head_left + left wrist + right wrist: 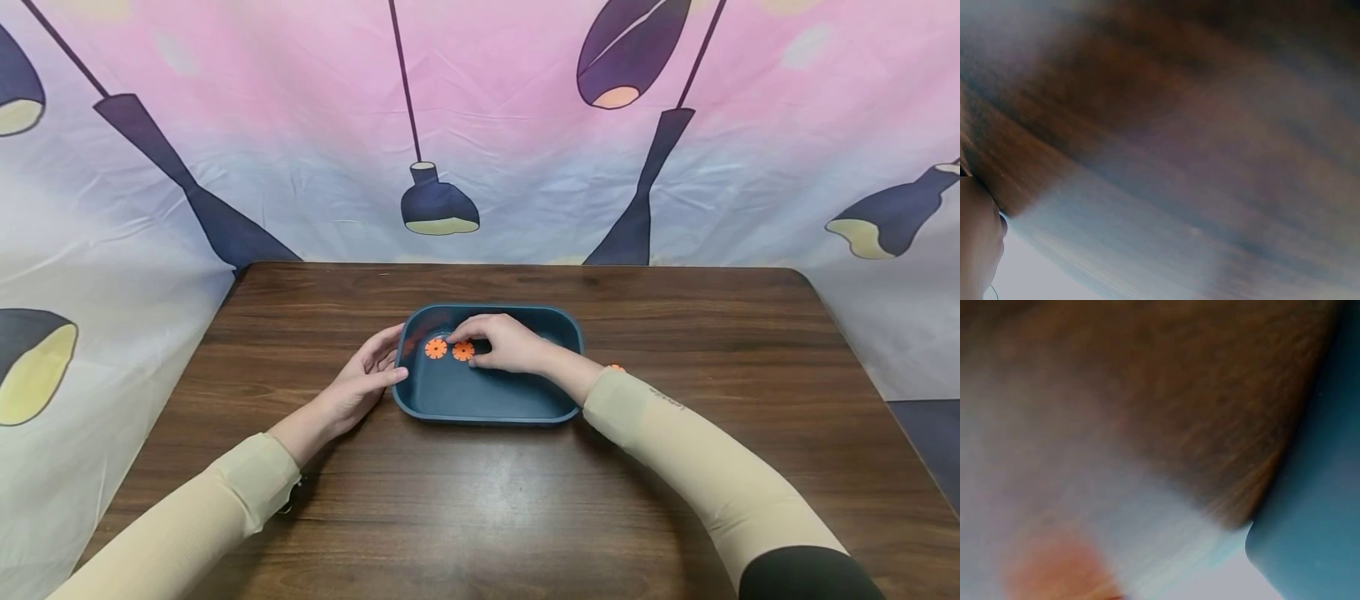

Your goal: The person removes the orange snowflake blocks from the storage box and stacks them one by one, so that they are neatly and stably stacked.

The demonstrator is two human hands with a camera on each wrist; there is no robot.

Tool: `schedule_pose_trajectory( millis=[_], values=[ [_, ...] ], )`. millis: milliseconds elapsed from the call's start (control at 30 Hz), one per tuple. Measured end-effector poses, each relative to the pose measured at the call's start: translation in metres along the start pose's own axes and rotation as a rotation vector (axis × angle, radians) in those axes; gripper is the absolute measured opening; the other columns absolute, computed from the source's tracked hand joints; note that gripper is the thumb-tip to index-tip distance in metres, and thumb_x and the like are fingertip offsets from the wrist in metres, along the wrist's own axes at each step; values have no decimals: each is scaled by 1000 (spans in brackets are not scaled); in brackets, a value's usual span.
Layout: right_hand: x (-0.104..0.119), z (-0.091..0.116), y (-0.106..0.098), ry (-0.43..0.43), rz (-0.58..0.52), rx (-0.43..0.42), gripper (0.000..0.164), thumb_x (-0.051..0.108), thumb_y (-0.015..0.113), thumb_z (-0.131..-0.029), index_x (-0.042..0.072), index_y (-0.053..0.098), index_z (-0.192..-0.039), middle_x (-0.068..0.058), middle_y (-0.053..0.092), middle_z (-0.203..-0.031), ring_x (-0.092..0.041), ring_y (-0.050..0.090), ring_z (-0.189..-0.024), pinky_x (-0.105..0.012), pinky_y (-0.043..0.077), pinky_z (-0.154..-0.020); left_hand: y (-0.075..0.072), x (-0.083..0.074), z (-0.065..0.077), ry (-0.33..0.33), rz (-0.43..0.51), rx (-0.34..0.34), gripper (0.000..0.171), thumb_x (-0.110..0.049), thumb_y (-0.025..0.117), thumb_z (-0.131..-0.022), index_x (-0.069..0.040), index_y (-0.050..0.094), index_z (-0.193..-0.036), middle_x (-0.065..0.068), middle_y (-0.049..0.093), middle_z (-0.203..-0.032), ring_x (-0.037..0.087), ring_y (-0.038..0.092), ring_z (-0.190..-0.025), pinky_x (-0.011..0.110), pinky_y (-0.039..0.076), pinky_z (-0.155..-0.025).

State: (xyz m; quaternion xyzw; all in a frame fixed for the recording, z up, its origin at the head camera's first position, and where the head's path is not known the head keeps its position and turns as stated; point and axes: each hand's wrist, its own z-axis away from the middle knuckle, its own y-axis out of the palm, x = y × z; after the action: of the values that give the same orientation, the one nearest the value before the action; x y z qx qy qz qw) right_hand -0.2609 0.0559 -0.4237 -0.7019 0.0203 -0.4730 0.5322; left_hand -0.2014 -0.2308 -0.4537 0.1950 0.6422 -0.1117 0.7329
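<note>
A dark blue rectangular tray [491, 400] with raised walls stands on the table. My left hand [356, 385] grips its left wall, thumb at the rim and fingers along the outside. Inside the tray, towards its left end, lies an orange notched disc [436, 348] with a small dark centre. Just right of that, my right hand [504, 342] reaches in and pinches a second orange notched disc [463, 352] between thumb and forefinger. The left wrist view shows mostly blurred wood and part of the hand [979, 244]; the right wrist view has the tray's outer wall [1322, 506].
Another orange piece [616, 367] lies right of the tray, mostly hidden by the right forearm; an orange blur [1060, 569] shows in the right wrist view. The brown wooden table [480, 508] ends at the back against a printed curtain [330, 125].
</note>
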Motion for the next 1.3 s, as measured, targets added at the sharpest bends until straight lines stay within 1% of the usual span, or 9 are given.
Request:
schedule_pose_trajectory(
  millis=[133, 333, 600, 900, 1167, 1300],
  values=[
    [0, -1, 0, -5, 9, 16, 47, 5, 76, -97, 10, 67, -144, -11, 63, -150, -28, 57, -143, -45, 46, -122, 0, 1, 0, 3, 1, 0, 70, 0, 59, -105, -10, 27, -167, -5, 40, -160, 4, 45, -145, 14, 42, -116],
    [0, -2, 0, -14, 25, 33, 51, 5, 76, -97, 11, 65, -147, -11, 61, -153, -29, 54, -146, -45, 46, -122, 0, 1, 1, 8, 2, -4, 70, -1, 59, -105, -11, 28, -167, -6, 41, -160, 4, 45, -145, 14, 41, -116],
    [0, -3, 1, -27, 52, 34, 47, 1, 74, -98, 10, 67, -144, -10, 63, -150, -28, 55, -145, -45, 46, -122, 0, 0, 1, 5, -2, -8, 69, -1, 59, -105, -13, 29, -167, -6, 40, -160, 4, 44, -145, 14, 40, -116],
    [3, -1, 2, -31, 74, 26, 39, 0, 72, -98, 11, 73, -136, -9, 69, -142, -26, 63, -135, -41, 53, -115, 1, -1, 1, 5, 0, -9, 69, -1, 59, -105, -12, 30, -166, -7, 42, -159, 5, 45, -144, 14, 41, -115],
    [3, 0, 4, -56, 85, 27, 33, 2, 75, -97, 9, 76, -129, -8, 72, -135, -25, 65, -130, -40, 53, -114, 2, 1, 1, 3, -4, -16, 69, 0, 59, -105, -12, 30, -166, -2, 39, -162, 5, 44, -144, 13, 40, -116],
    [3, 0, 5, -51, 96, 32, 31, 5, 78, -96, 9, 76, -126, -8, 73, -130, -24, 65, -124, -39, 54, -111, 2, 2, 1, 1, 0, -21, 69, 0, 59, -105, -11, 30, -166, -2, 38, -163, 5, 44, -144, 13, 40, -116]
  ],
)
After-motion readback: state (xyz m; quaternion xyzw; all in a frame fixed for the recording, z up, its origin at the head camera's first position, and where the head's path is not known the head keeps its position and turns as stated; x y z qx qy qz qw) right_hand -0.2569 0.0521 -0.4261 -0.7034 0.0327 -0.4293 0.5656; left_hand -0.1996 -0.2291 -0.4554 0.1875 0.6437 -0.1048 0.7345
